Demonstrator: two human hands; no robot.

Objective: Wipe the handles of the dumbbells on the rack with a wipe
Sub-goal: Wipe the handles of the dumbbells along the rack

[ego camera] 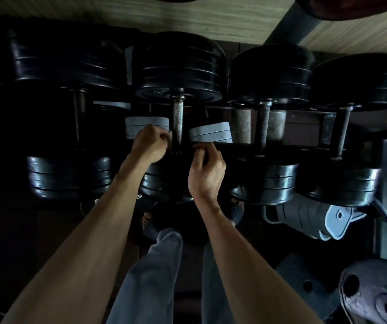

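Several black plate dumbbells lie on the rack [309, 146]. The middle dumbbell's metal handle [178, 120] runs up from between my hands. My left hand [151, 145] sits just left of the handle's lower end, fingers curled, pinching a small pale piece that looks like the wipe [169, 137] against the bar. My right hand [205, 169] is just right of the handle's lower end, over the near weight plates [155, 185]. Its fingers and thumb are curled together, and the dark hides whether they hold anything.
Neighbouring dumbbell handles stand at the left [79, 118] and at the right [263, 127], [342, 132]. Grey plates [211, 134] lie on a lower tier behind the hands. Loose weight plates [374, 293] lie on the floor at bottom right, near my legs and feet.
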